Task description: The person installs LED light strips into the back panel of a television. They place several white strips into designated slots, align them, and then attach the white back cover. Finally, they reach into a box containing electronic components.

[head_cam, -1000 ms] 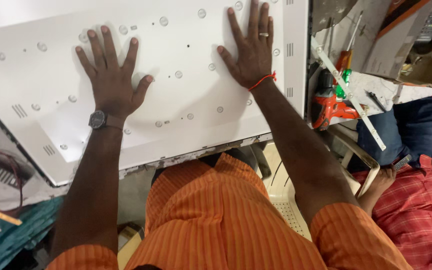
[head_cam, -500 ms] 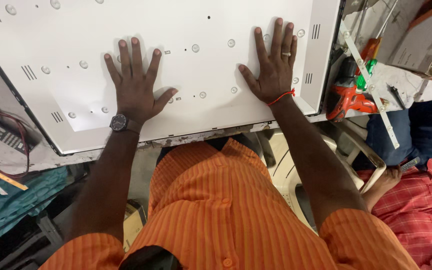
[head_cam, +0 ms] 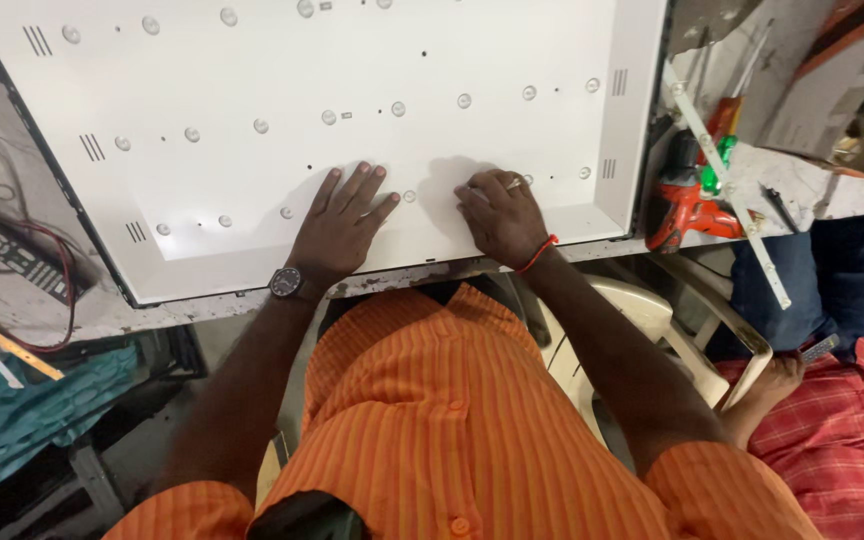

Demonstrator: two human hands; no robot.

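**Both hands on the near edge of the white panel**

On the far left, a black remote (head_cam: 7,250) with a red wire lies on the surface (head_cam: 72,315), just beside the panel's left border.

The white panel (head_cam: 352,70) fills most of the view. Its long axis runs left to right, slightly tilted, and it stretches away from the person. Small round lenses (head_cam: 398,108) sit in rows across it.

The left hand (head_cam: 340,222) lies flat on the panel near the front edge. Its fingers (head_cam: 357,185) are spread and point away from the body, toward the middle of the panel. A dark watch (head_cam: 286,282) is on this wrist, just over the front border.

One lens (head_cam: 409,196) lies between the two hands, touching neither as far as I can see.

The right hand (head_cam: 500,215) is just beside the left one, also on the panel. Its fingers (head_cam: 482,188) are curled and pressed together, with the tips down on the white sheet; whether they pinch something small, I cannot tell. A red thread (head_cam: 537,255) is around this wrist. Both hands are equally near the front edge; the rest of the panel lies ahead of the fingertips.

To the right, well apart from the hands, a red drill (head_cam: 687,205) and a white strip (head_cam: 727,185) rest on the surface. At the far right, another person's hand (head_cam: 777,380) shows beside a red checked cloth (head_cam: 832,440).
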